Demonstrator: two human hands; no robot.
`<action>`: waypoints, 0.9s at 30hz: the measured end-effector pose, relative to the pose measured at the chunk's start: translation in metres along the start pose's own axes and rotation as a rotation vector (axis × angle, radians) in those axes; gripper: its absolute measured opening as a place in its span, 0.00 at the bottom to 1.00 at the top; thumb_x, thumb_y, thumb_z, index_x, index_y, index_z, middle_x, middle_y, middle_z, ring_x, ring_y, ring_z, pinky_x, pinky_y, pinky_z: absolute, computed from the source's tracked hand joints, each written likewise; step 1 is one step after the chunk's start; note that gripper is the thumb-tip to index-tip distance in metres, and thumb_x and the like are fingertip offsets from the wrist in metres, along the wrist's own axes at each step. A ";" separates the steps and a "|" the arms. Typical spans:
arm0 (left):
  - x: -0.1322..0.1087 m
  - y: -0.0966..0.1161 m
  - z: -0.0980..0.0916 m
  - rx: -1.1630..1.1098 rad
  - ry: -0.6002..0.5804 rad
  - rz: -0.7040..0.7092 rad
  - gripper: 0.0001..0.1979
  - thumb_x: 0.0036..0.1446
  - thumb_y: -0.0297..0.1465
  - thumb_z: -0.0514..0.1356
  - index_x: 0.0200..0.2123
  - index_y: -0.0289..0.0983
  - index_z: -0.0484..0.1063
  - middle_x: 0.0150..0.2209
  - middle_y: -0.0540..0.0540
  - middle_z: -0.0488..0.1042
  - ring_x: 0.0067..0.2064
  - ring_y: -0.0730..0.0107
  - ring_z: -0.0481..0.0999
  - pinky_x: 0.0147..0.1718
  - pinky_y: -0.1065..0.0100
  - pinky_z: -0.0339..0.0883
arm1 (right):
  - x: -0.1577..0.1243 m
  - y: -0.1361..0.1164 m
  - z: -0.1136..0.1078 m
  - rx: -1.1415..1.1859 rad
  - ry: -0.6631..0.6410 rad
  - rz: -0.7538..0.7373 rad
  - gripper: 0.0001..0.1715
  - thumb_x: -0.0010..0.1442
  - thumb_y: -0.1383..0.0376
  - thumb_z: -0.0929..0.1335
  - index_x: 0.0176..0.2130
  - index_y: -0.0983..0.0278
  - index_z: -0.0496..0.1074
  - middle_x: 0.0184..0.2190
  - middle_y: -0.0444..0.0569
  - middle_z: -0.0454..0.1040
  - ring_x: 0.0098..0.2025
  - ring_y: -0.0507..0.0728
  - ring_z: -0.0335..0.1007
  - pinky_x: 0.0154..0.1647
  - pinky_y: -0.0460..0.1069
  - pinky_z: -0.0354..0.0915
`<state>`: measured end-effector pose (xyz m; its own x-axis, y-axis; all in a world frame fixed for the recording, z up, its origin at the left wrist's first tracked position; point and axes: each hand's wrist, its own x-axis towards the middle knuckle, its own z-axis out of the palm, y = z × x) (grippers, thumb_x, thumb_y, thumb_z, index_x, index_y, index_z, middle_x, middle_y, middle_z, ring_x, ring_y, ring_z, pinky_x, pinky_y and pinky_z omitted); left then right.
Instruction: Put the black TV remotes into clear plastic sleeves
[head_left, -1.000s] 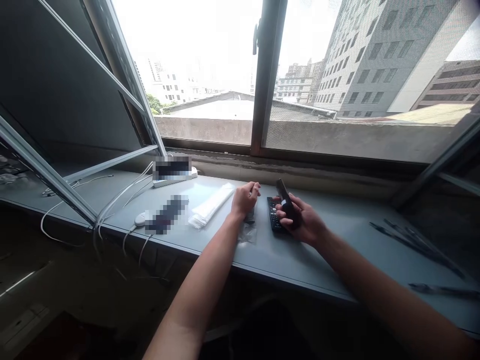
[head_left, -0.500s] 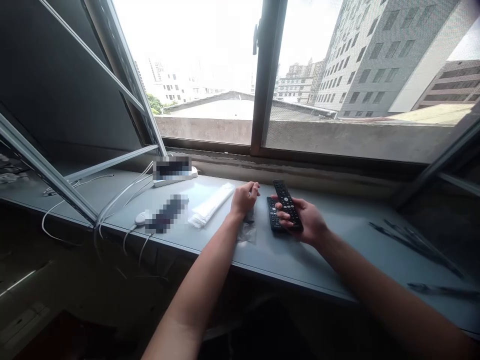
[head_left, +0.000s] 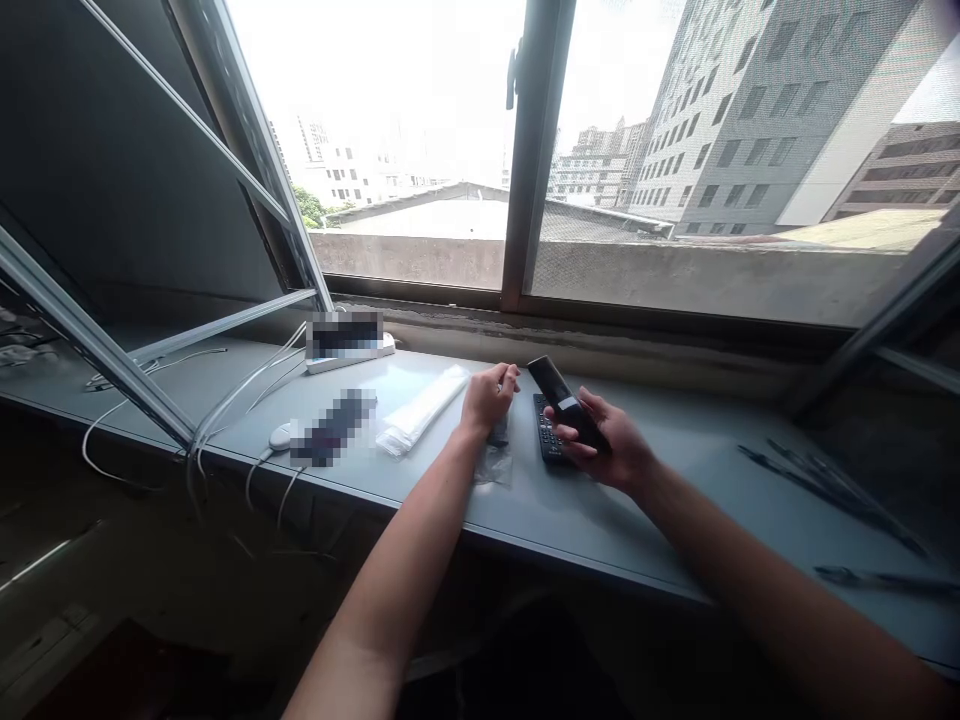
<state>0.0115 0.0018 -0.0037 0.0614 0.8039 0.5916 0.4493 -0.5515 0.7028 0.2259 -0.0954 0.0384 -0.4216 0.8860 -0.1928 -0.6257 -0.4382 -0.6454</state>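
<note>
My right hand [head_left: 616, 440] is closed round a black remote control [head_left: 553, 382], held tilted above the table with its plain back and a small pale label facing me. Beneath it lies another black remote control [head_left: 553, 448], partly covered by the held one and my fingers. To the left, my left hand [head_left: 489, 398] rests with its fingers curled in; whatever they may hold is hidden. A clear plastic bag [head_left: 495, 464] with something dark in it lies beside that wrist, partly behind it.
White plastic sleeves [head_left: 424, 412] lie left of my left hand. Farther left are a blurred-out device [head_left: 334, 428], a round white puck [head_left: 280, 437], white cables and a power strip [head_left: 351, 354]. Dark strips [head_left: 817, 485] lie at right. Metal frames flank the table [head_left: 675, 540].
My right hand has turned the held remote control over: its buttons faced me before, and now its back does. Its top end has shifted left. My left hand stays put.
</note>
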 end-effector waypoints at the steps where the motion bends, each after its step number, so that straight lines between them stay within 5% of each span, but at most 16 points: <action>1: 0.000 0.000 0.000 -0.005 0.002 0.003 0.18 0.78 0.39 0.54 0.42 0.41 0.82 0.32 0.50 0.85 0.33 0.67 0.82 0.39 0.67 0.71 | 0.000 0.000 0.000 0.012 -0.028 0.010 0.22 0.80 0.57 0.61 0.59 0.66 0.75 0.38 0.56 0.79 0.24 0.53 0.67 0.11 0.43 0.64; 5: 0.000 0.000 0.000 -0.003 0.001 -0.001 0.18 0.78 0.39 0.54 0.42 0.41 0.82 0.32 0.50 0.84 0.33 0.67 0.81 0.39 0.67 0.71 | 0.000 0.000 0.004 0.069 -0.027 0.019 0.20 0.81 0.58 0.60 0.57 0.64 0.76 0.32 0.49 0.72 0.24 0.52 0.64 0.13 0.42 0.66; 10: -0.001 0.001 -0.001 -0.001 -0.004 -0.005 0.18 0.78 0.39 0.54 0.42 0.41 0.82 0.33 0.49 0.85 0.35 0.66 0.83 0.41 0.67 0.72 | 0.001 0.000 0.008 0.031 0.161 -0.012 0.17 0.80 0.60 0.63 0.56 0.65 0.76 0.41 0.56 0.80 0.34 0.56 0.77 0.26 0.46 0.79; 14: 0.000 0.000 -0.001 -0.004 -0.004 -0.003 0.17 0.78 0.39 0.54 0.42 0.41 0.82 0.32 0.49 0.85 0.34 0.66 0.83 0.41 0.67 0.73 | 0.002 0.001 0.006 0.030 0.100 -0.022 0.24 0.82 0.56 0.59 0.60 0.69 0.74 0.43 0.61 0.81 0.30 0.55 0.74 0.17 0.44 0.70; 20: -0.001 0.000 -0.001 0.003 -0.001 0.004 0.17 0.78 0.39 0.54 0.42 0.41 0.82 0.33 0.49 0.85 0.35 0.66 0.84 0.41 0.67 0.74 | -0.001 0.001 0.003 0.017 -0.034 -0.004 0.22 0.80 0.61 0.60 0.61 0.69 0.74 0.34 0.52 0.75 0.24 0.53 0.66 0.13 0.43 0.65; 27: -0.001 -0.002 0.000 0.036 -0.007 0.011 0.18 0.78 0.38 0.54 0.37 0.42 0.80 0.33 0.49 0.84 0.34 0.67 0.82 0.39 0.68 0.71 | -0.002 0.002 0.005 -0.041 0.057 -0.026 0.18 0.77 0.63 0.66 0.62 0.62 0.74 0.46 0.57 0.83 0.40 0.61 0.83 0.29 0.50 0.80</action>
<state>0.0100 0.0025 -0.0056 0.0725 0.7993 0.5965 0.4802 -0.5522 0.6816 0.2225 -0.0989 0.0408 -0.3670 0.9047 -0.2165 -0.6082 -0.4095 -0.6801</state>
